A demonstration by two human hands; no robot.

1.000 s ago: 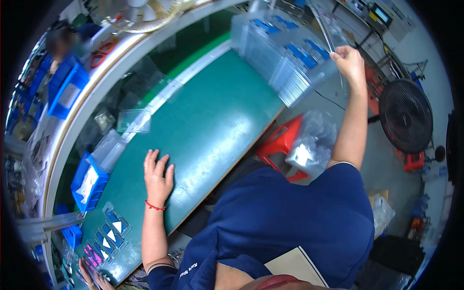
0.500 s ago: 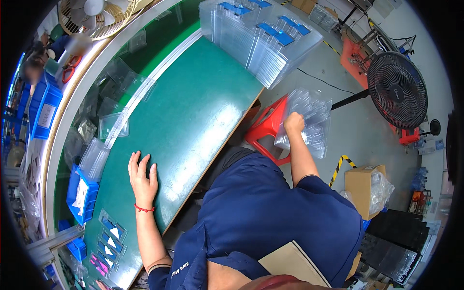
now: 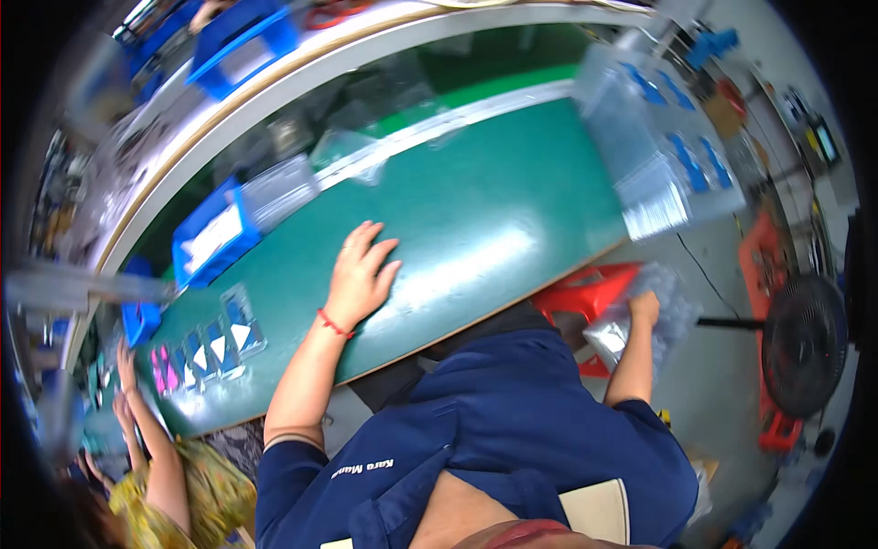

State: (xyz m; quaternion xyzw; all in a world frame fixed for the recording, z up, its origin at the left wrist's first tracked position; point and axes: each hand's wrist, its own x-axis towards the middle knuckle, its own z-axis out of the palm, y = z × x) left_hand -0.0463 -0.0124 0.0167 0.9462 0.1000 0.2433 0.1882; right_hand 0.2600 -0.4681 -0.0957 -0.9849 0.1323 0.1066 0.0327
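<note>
My left hand lies on the green tabletop, fingers spread and holding nothing; a red cord bracelet circles its wrist. Off to my right, low beside the table, my right hand is closed at the clear plastic trays over a red stool. It seems to grip them, though blur hides the fingertips. A tall stack of clear plastic trays with blue pieces on top stands at the table's right end. Several clear packs with blue or pink inserts lie in a row on the left.
Blue bins and clear plastic covers line the table's far edge. At the left, a co-worker in a yellow patterned top reaches onto the table with both hands. A black fan stands on the floor at the right.
The view has turned, shifting the scene and bringing the co-worker at the left into sight. My left hand stays spread on the table; my right hand stays closed at the trays by the stool.
</note>
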